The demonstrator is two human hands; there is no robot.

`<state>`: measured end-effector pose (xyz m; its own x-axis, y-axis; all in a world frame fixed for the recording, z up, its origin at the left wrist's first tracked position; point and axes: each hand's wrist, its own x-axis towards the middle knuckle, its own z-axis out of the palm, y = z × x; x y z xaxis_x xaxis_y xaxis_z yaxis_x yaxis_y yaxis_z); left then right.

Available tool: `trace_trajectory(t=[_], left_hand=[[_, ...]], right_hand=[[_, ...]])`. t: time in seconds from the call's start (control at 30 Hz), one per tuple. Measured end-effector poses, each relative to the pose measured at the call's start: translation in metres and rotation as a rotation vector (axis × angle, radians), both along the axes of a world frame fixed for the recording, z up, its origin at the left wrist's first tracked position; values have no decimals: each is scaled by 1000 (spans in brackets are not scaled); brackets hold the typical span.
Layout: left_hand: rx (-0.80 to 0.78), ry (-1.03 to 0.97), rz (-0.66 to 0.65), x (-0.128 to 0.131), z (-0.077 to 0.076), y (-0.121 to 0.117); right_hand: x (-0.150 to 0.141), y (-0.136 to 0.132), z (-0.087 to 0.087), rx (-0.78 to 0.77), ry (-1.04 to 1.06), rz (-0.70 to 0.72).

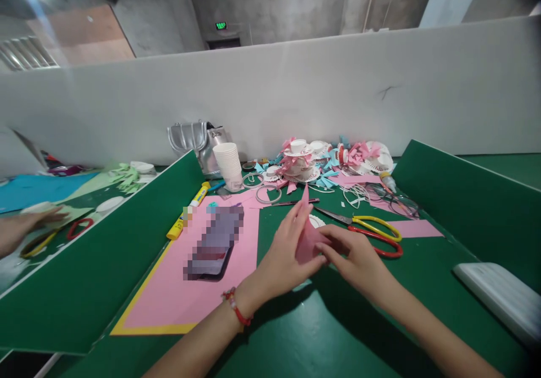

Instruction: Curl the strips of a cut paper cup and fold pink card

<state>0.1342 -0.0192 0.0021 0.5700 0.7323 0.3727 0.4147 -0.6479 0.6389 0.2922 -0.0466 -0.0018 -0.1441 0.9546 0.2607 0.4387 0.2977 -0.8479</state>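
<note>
A small piece of pink paper (307,245), folded to a point at its top, is held up between both hands over the green table. My left hand (287,243), with a red bracelet at the wrist, has its fingers along the paper's left side and its thumb low across the front. My right hand (349,251) pinches the paper's right edge between thumb and fingers. Just beyond my right hand lie scissors (372,228) with one yellow and one red handle. Partly hidden behind the hands is a white scalloped paper piece (316,220).
Pink sheets (160,288) lie at left under a phone (217,243), beside a yellow glue stick (188,212). Paper cups (228,164), tape rings (268,194) and paper crafts (300,161) stand behind. Green dividers (127,243) flank the table; another person's hand (31,223) shows beyond the left one.
</note>
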Motion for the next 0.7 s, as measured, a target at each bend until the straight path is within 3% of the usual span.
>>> trace_trajectory(t=[0.13, 0.27, 0.43, 0.5, 0.7], left_hand=[[-246, -231, -25, 8, -2, -6], [-443, -327, -48, 14, -5, -9], [-664, -357, -5, 18, -15, -12], [-683, -392, 11, 18, -19, -12], [-753, -466, -17, 13, -25, -9]], right_hand=[[4, -3, 14, 152, -69, 48], [9, 1, 16, 243, -146, 72], [10, 6, 5, 473, -271, -125], [10, 6, 0, 422, -220, -171], [10, 3, -10, 52, 5, -213]])
